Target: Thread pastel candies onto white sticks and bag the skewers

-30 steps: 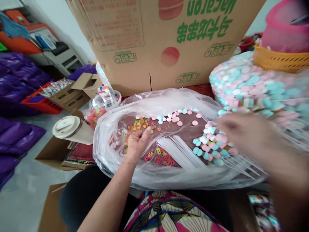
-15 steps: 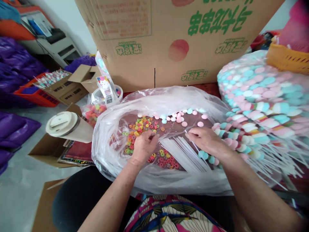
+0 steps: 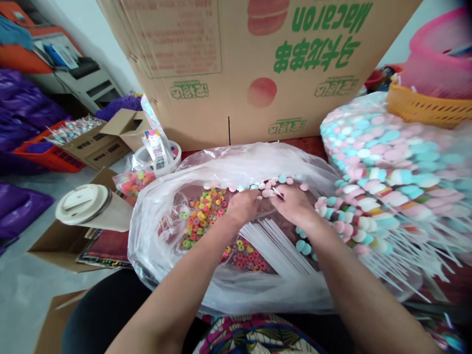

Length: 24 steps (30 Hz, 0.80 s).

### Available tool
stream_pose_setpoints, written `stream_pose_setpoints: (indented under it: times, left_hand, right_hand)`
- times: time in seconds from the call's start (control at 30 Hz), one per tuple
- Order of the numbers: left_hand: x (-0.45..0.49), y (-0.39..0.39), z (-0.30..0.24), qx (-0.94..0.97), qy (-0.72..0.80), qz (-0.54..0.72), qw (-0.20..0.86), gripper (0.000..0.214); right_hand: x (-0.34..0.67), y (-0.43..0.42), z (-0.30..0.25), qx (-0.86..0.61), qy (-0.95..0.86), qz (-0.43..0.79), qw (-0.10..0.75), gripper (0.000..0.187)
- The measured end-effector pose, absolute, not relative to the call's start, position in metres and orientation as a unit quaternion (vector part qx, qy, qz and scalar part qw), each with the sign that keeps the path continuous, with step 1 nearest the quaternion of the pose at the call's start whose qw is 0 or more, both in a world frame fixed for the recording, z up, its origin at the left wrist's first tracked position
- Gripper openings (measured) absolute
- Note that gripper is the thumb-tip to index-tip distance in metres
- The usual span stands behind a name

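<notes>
My right hand (image 3: 293, 202) is closed around a thin white stick (image 3: 276, 191), whose tip points up and left; a dark red piece shows on it beside the fingers. Just left of it, my left hand (image 3: 242, 207) has its fingers bent together at the edge of the pink, white and blue marshmallows (image 3: 267, 186); what they pinch is hidden. Colourful gummy rings (image 3: 206, 211) lie left of my left hand, and more rings (image 3: 250, 255) lie below my forearm. A bundle of white sticks (image 3: 278, 243) rests between my arms on the plastic sheet (image 3: 155, 246).
Filled marshmallow skewers (image 3: 391, 196) are piled at right, before a large bag of marshmallows (image 3: 372, 132). A tall cardboard box (image 3: 236, 98) stands behind. At left are a lidded cup (image 3: 110, 211), a bag of gummies (image 3: 134, 184) and a white tub (image 3: 177, 160).
My left hand has moved from the gummy rings up and right to the marshmallows. My right hand has moved up and slightly left with the stick. The camera view has shifted a little.
</notes>
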<state>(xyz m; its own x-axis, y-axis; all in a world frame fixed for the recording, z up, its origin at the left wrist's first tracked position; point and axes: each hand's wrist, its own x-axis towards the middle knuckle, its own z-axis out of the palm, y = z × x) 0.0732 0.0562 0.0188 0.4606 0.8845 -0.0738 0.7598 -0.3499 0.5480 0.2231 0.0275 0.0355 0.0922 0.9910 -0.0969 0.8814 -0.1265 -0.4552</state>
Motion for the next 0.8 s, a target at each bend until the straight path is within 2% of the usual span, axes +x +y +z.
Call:
stream_pose_setpoints:
  times: [0.13,0.2,0.3,0.43,0.53,0.67,0.8]
  left_hand:
    - [0.039,0.013,0.021,0.695,0.441,0.385,0.418,0.025]
    - [0.032,-0.006,0.024,0.622,0.430,0.446,0.480,0.023]
    - [0.029,-0.022,0.031,0.529,0.440,0.490,0.535,0.017]
    - [0.022,-0.030,0.040,0.366,0.460,0.552,0.591,0.040]
    - [0.015,-0.033,0.044,0.274,0.484,0.547,0.625,0.031]
    - [0.014,-0.039,0.049,0.232,0.470,0.532,0.665,0.027]
    - [0.013,-0.047,0.057,0.239,0.423,0.531,0.694,0.024]
  right_hand:
    - [0.215,0.003,0.052,-0.613,-0.662,0.324,0.284,0.023]
    - [0.200,-0.007,0.053,-0.575,-0.658,0.359,0.329,0.024]
    - [0.176,-0.020,0.050,-0.560,-0.654,0.381,0.336,0.023]
    - [0.167,-0.031,0.055,-0.594,-0.628,0.357,0.354,0.020]
    - [0.167,-0.036,0.068,-0.580,-0.604,0.377,0.395,0.019]
    - [0.152,-0.041,0.076,-0.495,-0.637,0.439,0.396,0.016]
    - [0.136,-0.041,0.065,-0.522,-0.616,0.437,0.396,0.018]
